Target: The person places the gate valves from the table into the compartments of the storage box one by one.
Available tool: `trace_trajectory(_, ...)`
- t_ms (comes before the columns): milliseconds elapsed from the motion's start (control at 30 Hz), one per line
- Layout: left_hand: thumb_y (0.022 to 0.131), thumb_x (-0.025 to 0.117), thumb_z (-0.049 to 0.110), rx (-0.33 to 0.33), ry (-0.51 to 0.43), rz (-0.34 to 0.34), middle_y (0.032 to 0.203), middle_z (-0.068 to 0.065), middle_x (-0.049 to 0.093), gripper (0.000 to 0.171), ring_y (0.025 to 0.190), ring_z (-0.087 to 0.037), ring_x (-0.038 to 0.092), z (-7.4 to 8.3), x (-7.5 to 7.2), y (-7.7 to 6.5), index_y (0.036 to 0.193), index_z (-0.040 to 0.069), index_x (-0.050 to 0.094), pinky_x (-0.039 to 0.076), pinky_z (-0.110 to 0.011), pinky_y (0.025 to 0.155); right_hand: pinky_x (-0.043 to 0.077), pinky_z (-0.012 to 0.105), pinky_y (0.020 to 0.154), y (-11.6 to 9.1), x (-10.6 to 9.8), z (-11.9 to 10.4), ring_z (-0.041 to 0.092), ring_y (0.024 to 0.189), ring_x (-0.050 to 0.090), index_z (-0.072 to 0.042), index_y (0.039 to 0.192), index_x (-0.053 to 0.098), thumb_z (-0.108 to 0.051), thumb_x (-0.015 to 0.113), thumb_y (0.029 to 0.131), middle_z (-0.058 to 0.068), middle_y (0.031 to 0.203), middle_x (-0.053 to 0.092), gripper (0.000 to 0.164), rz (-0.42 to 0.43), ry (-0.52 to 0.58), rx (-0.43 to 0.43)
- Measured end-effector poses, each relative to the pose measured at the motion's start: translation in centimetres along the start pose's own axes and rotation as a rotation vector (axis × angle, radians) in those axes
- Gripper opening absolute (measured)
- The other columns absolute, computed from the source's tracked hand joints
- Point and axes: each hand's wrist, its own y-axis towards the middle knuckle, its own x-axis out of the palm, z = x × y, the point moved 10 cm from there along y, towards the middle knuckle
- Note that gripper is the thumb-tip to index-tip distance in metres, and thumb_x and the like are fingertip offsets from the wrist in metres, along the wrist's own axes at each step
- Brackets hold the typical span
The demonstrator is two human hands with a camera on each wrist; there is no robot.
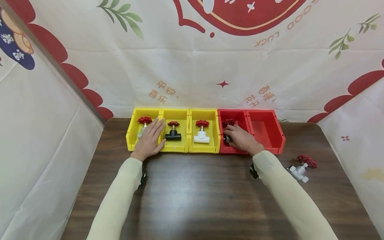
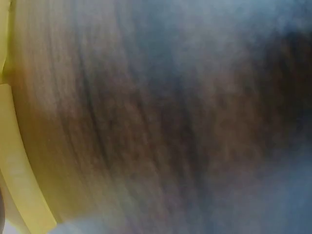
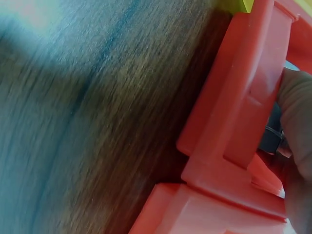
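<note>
My right hand [image 1: 241, 138] reaches into the left red bin [image 1: 222, 146] and grips a valve [image 1: 226, 138] with a dark red handwheel. In the right wrist view, thumb and fingers close round its dark body [image 3: 271, 139], most of which the bin wall hides. My left hand [image 1: 150, 139] lies with straight fingers across the leftmost yellow bin [image 1: 129, 138], fingertips at the divider. Partly behind it is a grey valve [image 1: 141, 131] with a red handwheel. Beside it, a black valve [image 1: 173, 135] lies in the second yellow bin.
A white valve [image 1: 201, 136] with a red handwheel lies in the third yellow bin [image 1: 213, 146]. The right red bin [image 1: 271, 133] adjoins the row. On the brown table [image 1: 192, 193], right of my forearm, lies a silvery metal valve [image 1: 299, 171]. A printed cloth [image 1: 192, 73] hangs behind.
</note>
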Motion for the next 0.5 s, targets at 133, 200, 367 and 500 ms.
trace_trajectory(133, 0.085, 0.058, 0.028, 0.008, 0.002, 0.026, 0.154, -0.011, 0.028, 0.065, 0.142, -0.027, 0.022, 0.12, -0.03, 0.27, 0.140, -0.002, 0.042, 0.030, -0.053, 0.105, 0.048, 0.047, 0.090, 0.01, -0.13, 0.08, 0.028, 0.107, 0.049, -0.007, 0.127, 0.061, -0.015, 0.084, 0.071, 0.009, 0.121, 0.055, 0.062, 0.017, -0.002, -0.006)
trace_trajectory(200, 0.084, 0.060, 0.027, 0.007, 0.005, 0.034, 0.154, -0.011, 0.029, 0.065, 0.142, -0.026, 0.022, 0.13, -0.03, 0.27, 0.140, -0.002, 0.043, 0.032, -0.053, 0.104, 0.048, 0.046, 0.091, 0.03, -0.09, 0.11, 0.028, 0.107, 0.049, -0.008, 0.127, 0.061, -0.015, 0.084, 0.071, 0.008, 0.121, 0.055, 0.061, 0.020, 0.002, -0.005)
trace_trajectory(367, 0.086, 0.055, 0.028, 0.018, 0.020, 0.040, 0.154, -0.012, 0.028, 0.063, 0.142, -0.028, 0.022, 0.14, -0.01, 0.06, 0.139, -0.003, 0.043, 0.034, -0.052, 0.104, 0.045, 0.048, 0.094, 0.29, 0.01, -0.19, 0.031, 0.108, 0.049, -0.005, 0.124, 0.061, -0.011, 0.080, 0.075, 0.010, 0.122, 0.054, 0.053, 0.040, -0.012, -0.045)
trace_trajectory(500, 0.087, 0.052, 0.029, 0.029, 0.024, 0.049, 0.154, -0.013, 0.029, 0.062, 0.141, -0.030, 0.024, 0.11, 0.03, -0.05, 0.138, -0.004, 0.043, 0.034, -0.050, 0.104, 0.045, 0.047, 0.094, 0.46, 0.22, -0.03, 0.030, 0.110, 0.047, -0.006, 0.123, 0.061, -0.011, 0.080, 0.075, 0.009, 0.123, 0.053, 0.053, 0.040, -0.024, -0.033)
